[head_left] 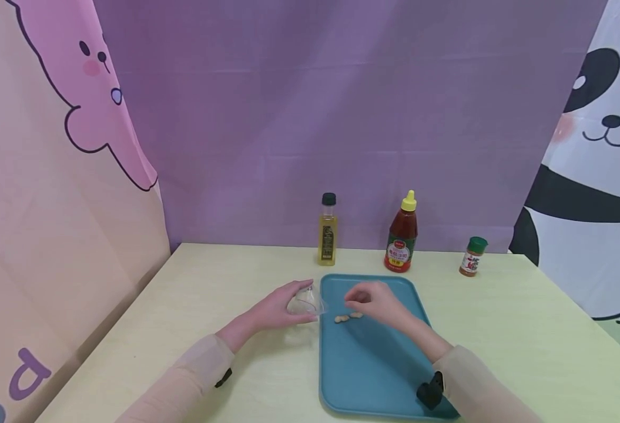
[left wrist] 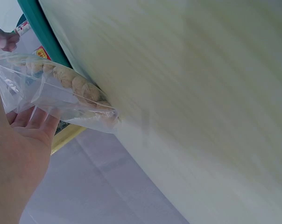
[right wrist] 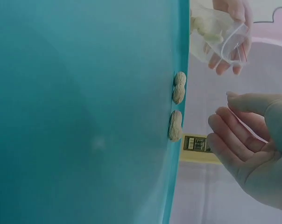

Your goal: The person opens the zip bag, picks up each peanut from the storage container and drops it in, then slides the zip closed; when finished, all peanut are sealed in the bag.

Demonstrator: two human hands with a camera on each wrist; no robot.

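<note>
My left hand (head_left: 282, 306) holds a clear plastic bag (head_left: 307, 301) at the tray's left edge. Inside the bag, unshelled peanuts (left wrist: 80, 86) show in the left wrist view. The bag's mouth faces my right hand, as the right wrist view shows. Over the blue tray (head_left: 368, 364), my right hand (head_left: 377, 301) hovers with loosely bent fingers and nothing visible between them. Two peanuts lie on the tray below it, a left peanut (head_left: 342, 319) and a right peanut (head_left: 357, 315), almost end to end.
Behind the tray stand an oil bottle (head_left: 328, 235) with a dark cap and a red sauce bottle (head_left: 402, 238) with a yellow top. A small green-lidded spice jar (head_left: 472, 258) is farther right on the pale table (head_left: 209, 276). A purple cloth (head_left: 288, 117) hangs behind.
</note>
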